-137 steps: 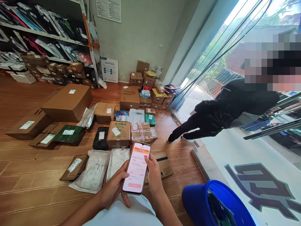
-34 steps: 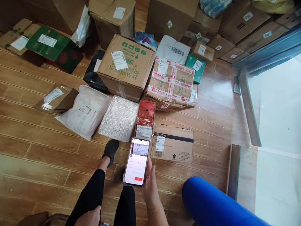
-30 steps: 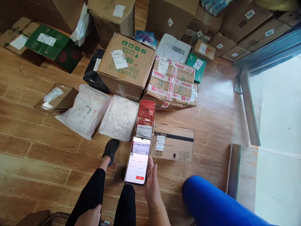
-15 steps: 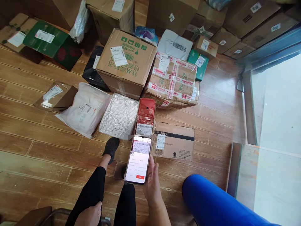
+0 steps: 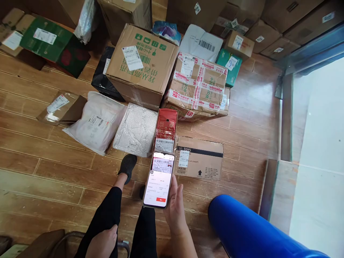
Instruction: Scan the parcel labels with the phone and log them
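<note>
My right hand [image 5: 175, 208] holds a smartphone [image 5: 159, 179] upright over the floor, its screen showing a barcode label above a white form with a red button. Just beyond the phone lies a red parcel [image 5: 166, 129] with a white barcode label at its near end. A flat brown box marked TOYS [image 5: 200, 163] lies to the right of it, a silver bubble mailer [image 5: 136, 129] to the left. My left hand [image 5: 103, 243] rests on my left thigh at the bottom edge, fingers curled loosely, nothing visible in it.
Parcels cover the wooden floor ahead: a white poly bag [image 5: 98, 122], a big carton with green print [image 5: 142, 66], a box with red-and-white tape [image 5: 200, 87], a green box [image 5: 48, 43]. A blue rounded object [image 5: 249, 231] sits at bottom right. A grey doorstep [image 5: 286, 114] lies right.
Since 4.6 s ago my left hand left the phone and dropped to my thigh, and the view tilted down to the parcels. In the last second the phone crept slightly forward toward the red parcel.
</note>
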`<state>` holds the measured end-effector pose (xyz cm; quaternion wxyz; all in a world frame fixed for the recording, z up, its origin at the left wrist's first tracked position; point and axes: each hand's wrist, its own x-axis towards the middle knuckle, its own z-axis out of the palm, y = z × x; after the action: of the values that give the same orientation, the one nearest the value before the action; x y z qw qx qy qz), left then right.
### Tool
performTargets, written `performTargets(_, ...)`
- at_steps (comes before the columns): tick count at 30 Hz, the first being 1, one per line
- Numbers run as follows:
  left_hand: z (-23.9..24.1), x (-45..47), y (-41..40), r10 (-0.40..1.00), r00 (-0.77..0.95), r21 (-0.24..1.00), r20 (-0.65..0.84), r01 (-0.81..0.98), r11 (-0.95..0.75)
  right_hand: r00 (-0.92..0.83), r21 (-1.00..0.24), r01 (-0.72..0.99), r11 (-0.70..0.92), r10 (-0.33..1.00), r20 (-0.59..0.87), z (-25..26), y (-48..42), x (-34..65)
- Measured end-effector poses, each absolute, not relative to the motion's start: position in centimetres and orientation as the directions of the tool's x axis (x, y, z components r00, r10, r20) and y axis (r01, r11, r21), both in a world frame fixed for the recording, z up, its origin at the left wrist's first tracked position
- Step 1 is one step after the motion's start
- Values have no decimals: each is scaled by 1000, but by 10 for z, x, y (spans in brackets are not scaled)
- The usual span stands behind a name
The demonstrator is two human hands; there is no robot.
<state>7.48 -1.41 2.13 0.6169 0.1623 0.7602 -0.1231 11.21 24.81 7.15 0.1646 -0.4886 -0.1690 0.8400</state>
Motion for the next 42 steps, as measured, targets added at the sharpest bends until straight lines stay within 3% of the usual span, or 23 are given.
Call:
performTargets(11, 20, 73, -8, 140, -149, 33, -979, 561, 827, -432, -386, -193, -902, 431, -792, 69, 245, 121)
performTargets(17, 18, 72, -12, 132, -128, 31, -983, 593, 804, -487, -495, -93, -864, 473, -735, 65, 245, 129)
performTargets(23, 13, 74, -14, 83, -99, -1, -992, 651, 759, -619, -502, -76, -861, 436, -653, 65, 253, 134)
performTargets(42, 10, 71, -11, -2, -84, -57, -996, 656, 752, -593, -489, -82, -868, 437, -677, 66, 258, 137)
